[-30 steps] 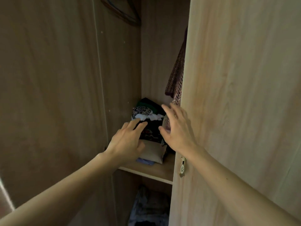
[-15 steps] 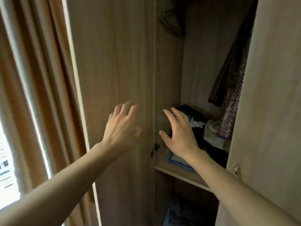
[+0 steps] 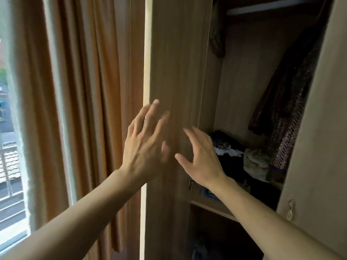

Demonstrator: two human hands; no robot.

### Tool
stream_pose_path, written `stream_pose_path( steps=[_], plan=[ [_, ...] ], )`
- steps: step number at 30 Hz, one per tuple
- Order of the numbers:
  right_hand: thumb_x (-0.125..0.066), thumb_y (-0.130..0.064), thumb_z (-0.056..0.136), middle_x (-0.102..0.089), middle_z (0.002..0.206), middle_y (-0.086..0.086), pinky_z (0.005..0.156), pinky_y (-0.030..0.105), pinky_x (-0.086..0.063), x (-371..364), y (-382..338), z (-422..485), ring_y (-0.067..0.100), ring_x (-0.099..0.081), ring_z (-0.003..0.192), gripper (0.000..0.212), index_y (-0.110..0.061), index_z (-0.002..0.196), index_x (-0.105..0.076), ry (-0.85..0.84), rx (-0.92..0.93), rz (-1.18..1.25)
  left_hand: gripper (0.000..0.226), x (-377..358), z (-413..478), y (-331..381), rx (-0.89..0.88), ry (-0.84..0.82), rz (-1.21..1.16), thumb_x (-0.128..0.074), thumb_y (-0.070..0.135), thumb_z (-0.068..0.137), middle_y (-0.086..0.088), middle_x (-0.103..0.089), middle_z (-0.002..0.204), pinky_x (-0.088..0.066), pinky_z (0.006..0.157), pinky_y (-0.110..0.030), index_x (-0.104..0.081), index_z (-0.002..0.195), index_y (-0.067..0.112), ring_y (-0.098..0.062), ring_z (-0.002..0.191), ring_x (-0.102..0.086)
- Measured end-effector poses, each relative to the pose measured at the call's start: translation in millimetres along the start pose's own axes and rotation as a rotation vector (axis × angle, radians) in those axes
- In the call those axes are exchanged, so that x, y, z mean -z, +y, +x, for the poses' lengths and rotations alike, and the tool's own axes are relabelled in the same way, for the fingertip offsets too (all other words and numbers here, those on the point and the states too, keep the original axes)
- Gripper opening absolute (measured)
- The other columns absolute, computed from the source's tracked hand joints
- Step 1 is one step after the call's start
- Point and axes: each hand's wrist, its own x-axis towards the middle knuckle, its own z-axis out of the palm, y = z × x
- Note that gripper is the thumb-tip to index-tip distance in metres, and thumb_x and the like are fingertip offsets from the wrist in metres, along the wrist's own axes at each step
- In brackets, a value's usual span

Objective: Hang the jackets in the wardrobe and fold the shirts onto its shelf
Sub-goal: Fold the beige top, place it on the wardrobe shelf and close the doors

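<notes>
While the curtain [image 3: 84, 109] hangs at the left, my left grip [image 3: 144, 149] spreads empty, fingers straight, before the wardrobe's left door [image 3: 178, 53]; I cannot tell whether it touches the panel. Just right of it, my right grip [image 3: 202, 160] is equally slack and empty. Further right, folded shirts [image 3: 225, 147] sit on the shelf [image 3: 212, 206], and a patterned jacket [image 3: 287, 113] hangs above. Stowing looks done here, I judge; next comes fetching another garment or pushing that door.
</notes>
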Motion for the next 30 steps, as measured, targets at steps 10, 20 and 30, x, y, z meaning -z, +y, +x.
stream_pose_path(
  steps=[10, 20, 30],
  plan=[
    [-0.061, -0.047, 0.088, -0.023, 0.158, -0.004, 0.116, 0.047, -0.028, 7.5, -15.3, 4.2, 0.016, -0.014, 0.146, 0.077, -0.032, 0.151, -0.020, 0.009, 0.047, -0.013, 0.072, 10.6, 12.0, -14.9, 0.165, 0.117, -0.277, -0.055, 0.022, 0.093, -0.010, -0.034, 0.150, -0.051, 0.085, -0.039, -0.018, 0.154, 0.010, -0.029, 0.108, -0.060],
    [-0.065, -0.040, 0.089, -0.029, 0.155, -0.009, 0.117, 0.041, -0.027, 15.1, 7.3, -5.4, 0.012, -0.020, 0.144, 0.082, -0.036, 0.153, -0.013, 0.082, 0.048, 0.052, 0.068, -0.5, 16.5, -1.1, 0.190, 0.123, -0.318, -0.058, 0.019, 0.092, -0.007, -0.053, 0.123, -0.047, 0.068, -0.032, -0.026, 0.152, 0.017, -0.020, 0.084, -0.060],
    [-0.062, -0.042, 0.090, -0.032, 0.154, -0.008, 0.114, 0.047, -0.034, 40.4, 52.0, -20.4, 0.013, -0.024, 0.143, 0.076, -0.032, 0.152, -0.020, 0.113, -0.024, 0.054, 0.064, -18.9, 13.3, 49.1, -0.008, 0.130, -0.550, -0.047, 0.024, 0.099, 0.000, -0.053, 0.130, -0.052, 0.067, -0.015, -0.017, 0.155, 0.022, -0.006, 0.079, -0.059]
  ],
)
